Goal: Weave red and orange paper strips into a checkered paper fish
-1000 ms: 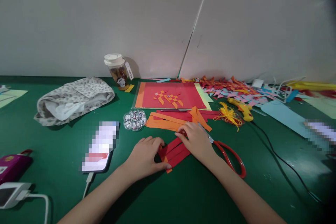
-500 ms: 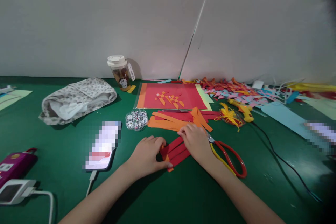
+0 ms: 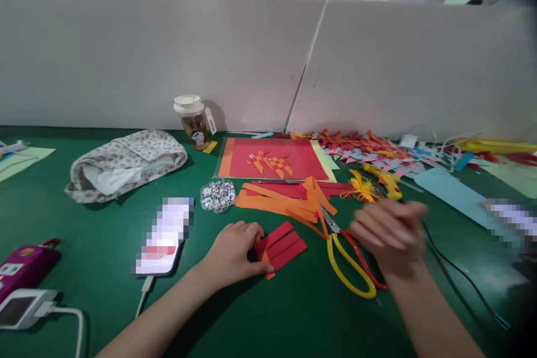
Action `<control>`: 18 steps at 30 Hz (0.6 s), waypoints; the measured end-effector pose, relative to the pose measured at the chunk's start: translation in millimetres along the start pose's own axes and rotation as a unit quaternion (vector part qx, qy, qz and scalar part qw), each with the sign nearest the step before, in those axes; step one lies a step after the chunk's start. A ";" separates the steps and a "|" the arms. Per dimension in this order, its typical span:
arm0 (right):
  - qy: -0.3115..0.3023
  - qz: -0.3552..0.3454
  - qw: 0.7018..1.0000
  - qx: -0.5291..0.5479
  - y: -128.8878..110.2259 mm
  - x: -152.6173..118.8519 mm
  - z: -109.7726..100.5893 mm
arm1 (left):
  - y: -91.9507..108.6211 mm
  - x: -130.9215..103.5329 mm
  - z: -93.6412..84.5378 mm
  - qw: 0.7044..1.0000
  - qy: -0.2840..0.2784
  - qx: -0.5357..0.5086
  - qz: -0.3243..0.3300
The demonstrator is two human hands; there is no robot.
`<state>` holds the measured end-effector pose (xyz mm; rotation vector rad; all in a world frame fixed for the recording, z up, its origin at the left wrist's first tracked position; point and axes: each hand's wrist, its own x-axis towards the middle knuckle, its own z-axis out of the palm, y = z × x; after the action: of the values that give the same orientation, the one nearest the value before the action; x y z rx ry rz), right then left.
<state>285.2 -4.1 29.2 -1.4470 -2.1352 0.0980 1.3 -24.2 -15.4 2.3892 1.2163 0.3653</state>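
Note:
My left hand point(image 3: 235, 249) pinches the left end of several red paper strips point(image 3: 285, 247), which lie side by side with an orange strip across that end. Blurred by motion, my right hand point(image 3: 390, 229) hovers over the red handle of the scissors point(image 3: 351, 271), its fingers partly curled. Whether it holds anything cannot be made out. Just beyond it lie a yellow glue gun point(image 3: 386, 180) and a bundle of yellow string point(image 3: 361, 184). Orange paper strips point(image 3: 272, 207) lie past the red piece, one under the scissor blades.
Two woven paper fish point(image 3: 277, 165) rest on a red sheet point(image 3: 300, 151). Nearby are a clear dish of googly eyes point(image 3: 218, 197), a lidded cup point(image 3: 193, 123), a phone point(image 3: 165, 238) and a patterned cloth point(image 3: 130, 159). Paper scraps point(image 3: 364, 142) pile up along the partition point(image 3: 168, 56).
My right hand has let go of the red strips and moved right, over the scissors. The scissors have shifted, and an orange strip now hangs nearer. My left hand keeps its grip.

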 end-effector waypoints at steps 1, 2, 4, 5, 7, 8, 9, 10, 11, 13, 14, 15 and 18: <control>-0.002 -0.005 1.000 0.000 -3.9 0.6 3.6 | 0.1 0.0 0.6 1.000 0.002 0.001 0.000; -0.004 -0.010 1.000 0.001 -9.3 1.0 9.3 | 0.1 0.1 1.3 1.000 0.004 0.003 -0.001; -0.014 -0.020 1.000 0.005 -23.0 0.6 25.9 | -0.4 0.2 2.9 1.000 0.007 0.007 -0.003; -0.025 -0.025 0.999 0.011 -30.6 -0.2 35.5 | -0.8 0.3 3.6 1.000 0.008 0.008 -0.003; -0.055 -0.033 0.998 0.025 -45.0 -2.9 53.8 | -1.4 0.4 4.6 1.000 0.010 0.008 -0.006; -0.065 -0.031 0.997 0.027 -51.0 -4.3 61.3 | -1.7 0.4 4.9 1.000 0.011 0.008 -0.006; -0.070 -0.030 0.997 0.021 -55.7 -5.6 67.1 | -1.8 0.5 4.9 1.000 0.012 0.009 -0.005; -0.076 -0.032 0.997 0.013 -58.9 -6.7 71.2 | -1.8 0.5 4.7 1.000 0.012 0.009 -0.004; -0.081 -0.035 0.996 0.003 -60.9 -7.5 73.6 | -1.7 0.5 4.5 1.000 0.012 0.008 -0.003; -0.094 -0.043 0.995 -0.016 -61.7 -8.4 74.4 | -1.2 0.4 3.7 1.000 0.010 0.005 0.001; -0.098 -0.046 0.994 -0.022 -61.2 -8.5 73.7 | -1.0 0.3 3.3 1.000 0.010 0.004 0.001; -0.101 -0.047 0.993 -0.028 -60.4 -8.5 72.6 | -0.7 0.2 2.9 1.000 0.011 0.004 0.000; -0.102 -0.043 0.993 -0.038 -58.5 -8.3 69.9 | 0.3 -0.2 2.4 1.000 0.009 0.004 -0.002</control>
<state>205.0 -19.0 -12.3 -1.4384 -2.3872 0.1397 2.4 -25.2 -17.3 2.3954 1.2328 0.3820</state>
